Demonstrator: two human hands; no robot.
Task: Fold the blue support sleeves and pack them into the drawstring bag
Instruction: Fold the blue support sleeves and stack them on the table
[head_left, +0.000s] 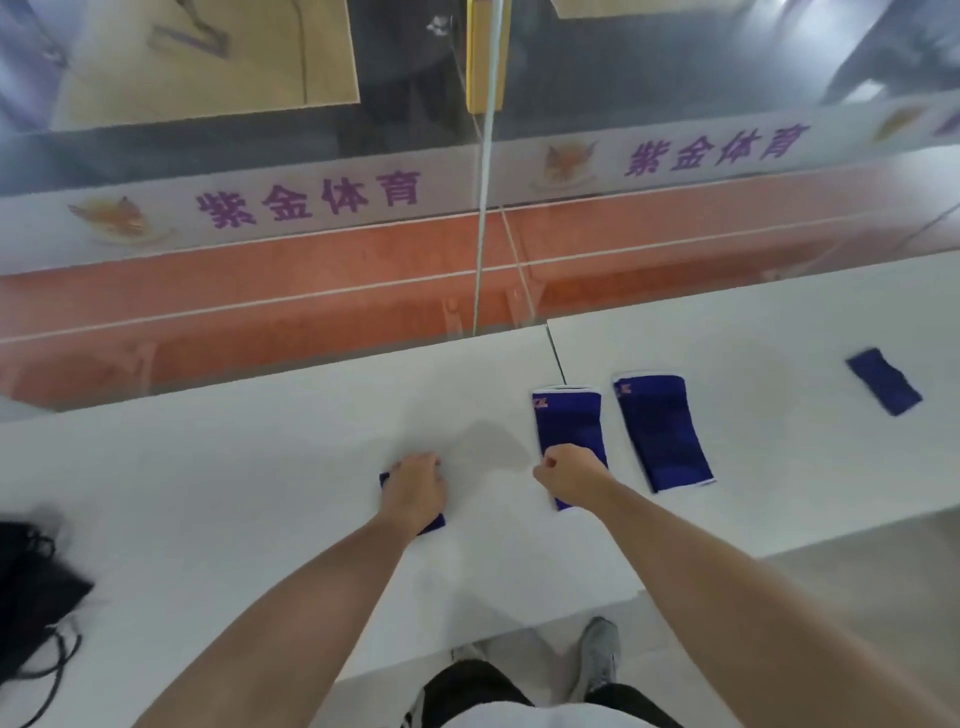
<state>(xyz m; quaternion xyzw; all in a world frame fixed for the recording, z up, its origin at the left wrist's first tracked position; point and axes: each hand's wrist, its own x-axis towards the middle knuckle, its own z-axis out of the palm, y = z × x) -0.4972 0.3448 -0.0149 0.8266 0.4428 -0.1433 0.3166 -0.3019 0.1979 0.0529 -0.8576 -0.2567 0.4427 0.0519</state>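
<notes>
On the white counter (260, 467), my left hand (415, 488) lies over a small folded blue sleeve (435, 525), its fingers curled over the far edge. Only the sleeve's corners show. My right hand (571, 475) is curled and pinches the near part of a flat blue sleeve (569, 421) with a white-trimmed far end. A second flat blue sleeve (662, 431) lies just right of it. A smaller dark blue piece (883, 382) lies far right. The black drawstring bag (31, 582) sits at the left edge, its cords (57, 654) trailing toward me.
A glass wall (311, 156) with purple lettering rises behind the counter, with an orange floor beyond it. A seam (555, 353) splits the counter near the sleeves. The counter's near edge steps back on the right, where my shoes (597, 654) stand on the floor.
</notes>
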